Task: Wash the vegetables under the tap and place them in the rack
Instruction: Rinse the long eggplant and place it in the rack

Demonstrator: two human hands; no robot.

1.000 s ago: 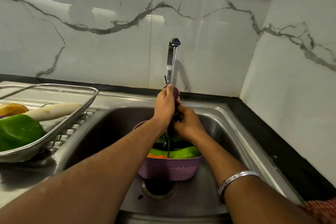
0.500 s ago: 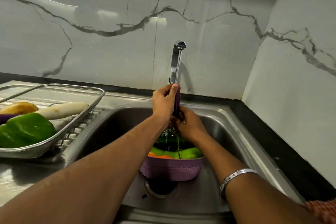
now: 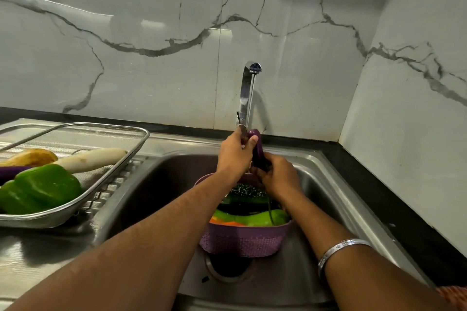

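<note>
A slim purple eggplant [image 3: 258,148] stands nearly upright under the chrome tap [image 3: 247,93], over the sink. My left hand [image 3: 235,153] grips its upper part, thumb across the tip. My right hand [image 3: 276,175] wraps its lower end. Below them a purple perforated basket [image 3: 242,242] sits in the sink bowl, holding green, dark and orange vegetables [image 3: 250,218]. At the left, a steel mesh rack [image 3: 101,187] holds a green bell pepper [image 3: 40,190], a white radish [image 3: 91,159], a yellowish vegetable [image 3: 30,156] and a purple eggplant end [image 3: 11,173].
The steel sink [image 3: 336,199] has its drain [image 3: 227,270] just in front of the basket. The rack rests on the ribbed draining board [image 3: 30,255]. Marble wall panels close the back and right, with a black counter strip [image 3: 394,204] along the right.
Both hands have stayed on the eggplant under the tap, shifting slightly along it. The camera has turned a little left, so the rack shows more.
</note>
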